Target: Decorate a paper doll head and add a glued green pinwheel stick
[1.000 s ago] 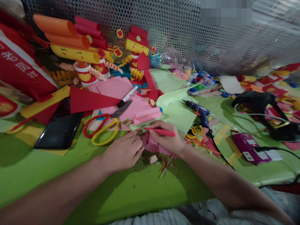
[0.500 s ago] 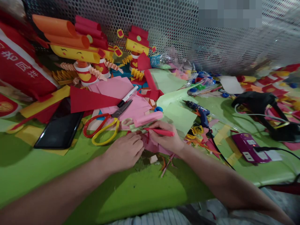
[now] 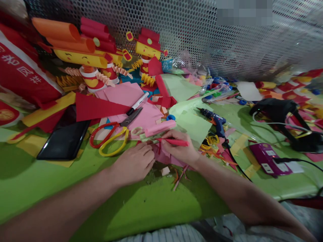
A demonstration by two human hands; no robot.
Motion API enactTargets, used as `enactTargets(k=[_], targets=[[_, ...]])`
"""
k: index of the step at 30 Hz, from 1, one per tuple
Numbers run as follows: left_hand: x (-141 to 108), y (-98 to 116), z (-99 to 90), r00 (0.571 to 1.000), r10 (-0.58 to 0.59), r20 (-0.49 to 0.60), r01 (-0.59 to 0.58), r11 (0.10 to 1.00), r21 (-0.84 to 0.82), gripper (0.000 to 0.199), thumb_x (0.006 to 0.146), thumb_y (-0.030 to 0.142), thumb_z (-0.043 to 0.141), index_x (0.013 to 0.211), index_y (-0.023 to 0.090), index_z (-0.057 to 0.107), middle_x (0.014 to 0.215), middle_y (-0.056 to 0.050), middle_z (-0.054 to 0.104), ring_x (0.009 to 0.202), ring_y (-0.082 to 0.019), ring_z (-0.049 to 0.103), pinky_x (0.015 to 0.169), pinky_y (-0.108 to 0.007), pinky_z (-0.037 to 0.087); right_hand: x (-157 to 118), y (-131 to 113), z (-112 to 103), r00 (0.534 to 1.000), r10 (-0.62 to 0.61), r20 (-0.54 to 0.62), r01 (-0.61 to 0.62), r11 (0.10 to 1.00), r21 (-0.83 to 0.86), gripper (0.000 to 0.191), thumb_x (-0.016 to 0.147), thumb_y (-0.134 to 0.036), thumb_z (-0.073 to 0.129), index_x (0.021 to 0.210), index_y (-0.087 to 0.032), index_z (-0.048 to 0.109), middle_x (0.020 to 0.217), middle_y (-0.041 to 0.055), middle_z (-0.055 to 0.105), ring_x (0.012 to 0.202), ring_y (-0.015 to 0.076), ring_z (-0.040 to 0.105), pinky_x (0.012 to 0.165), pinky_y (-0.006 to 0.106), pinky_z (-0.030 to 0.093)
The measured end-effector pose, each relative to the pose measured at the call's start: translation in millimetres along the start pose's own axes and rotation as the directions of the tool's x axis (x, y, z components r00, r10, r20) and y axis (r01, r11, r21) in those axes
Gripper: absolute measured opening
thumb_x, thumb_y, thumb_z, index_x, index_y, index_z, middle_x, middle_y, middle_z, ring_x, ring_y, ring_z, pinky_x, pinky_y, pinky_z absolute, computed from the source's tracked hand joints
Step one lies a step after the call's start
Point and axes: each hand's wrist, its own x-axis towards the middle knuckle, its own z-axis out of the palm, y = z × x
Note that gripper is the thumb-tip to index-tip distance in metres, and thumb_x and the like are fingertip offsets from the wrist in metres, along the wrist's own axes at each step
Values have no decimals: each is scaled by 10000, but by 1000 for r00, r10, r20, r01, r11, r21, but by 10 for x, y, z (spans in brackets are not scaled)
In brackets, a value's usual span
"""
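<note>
The right hand (image 3: pixel 181 148) pinches a red marker (image 3: pixel 178 142) tightly over the light-green paper piece (image 3: pixel 148 137), the bent-fingered left hand (image 3: pixel 136 162) at its near edge, grip unclear, while the pink paper roll (image 3: pixel 160 128) sits lower than a second ago, exposing more blue ring (image 3: pixel 171 117).

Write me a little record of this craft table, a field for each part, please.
Right hand: holds a red pen, tip at a small green paper
Left hand: rests beside the pen tip, fingers at that paper
Nearby tools: scissors with one red and one yellow handle; marker on pink paper
Left side: black phone
Right side: blue glue gun, purple power strip
Back: paper figures in front of metal mesh
Table: green
</note>
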Motion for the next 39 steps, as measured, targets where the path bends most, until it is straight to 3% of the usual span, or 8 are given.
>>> enactTargets(k=[14,25,39], targets=[[-14,17,-5,999,-24,40,24,1000,-4,247,856,164,376,738,127,590,780,-93,636,772,-205,595,776,-368,508,12,11,11,999,-17,38,16,1000,10,60,716,-180,546,676,-189,590,617,4,639,552,111,569,540,235,475],[-2,0,11,1000,0,5,0,1000,11,231,845,153,400,739,117,602,791,-92,649,776,-203,608,786,-358,514,6,-13,-8,1000,0,-6,0,1000,-15,69,708,-189,532,655,-193,576,620,10,639,544,112,577,528,240,469],[-1,6,2,1000,-3,4,3,999,36,248,857,172,388,741,126,603,783,-74,648,775,-191,607,783,-341,515,3,5,-7,999,-37,18,37,999,-2,63,715,-175,539,671,-185,583,619,9,638,559,105,569,545,229,474]])
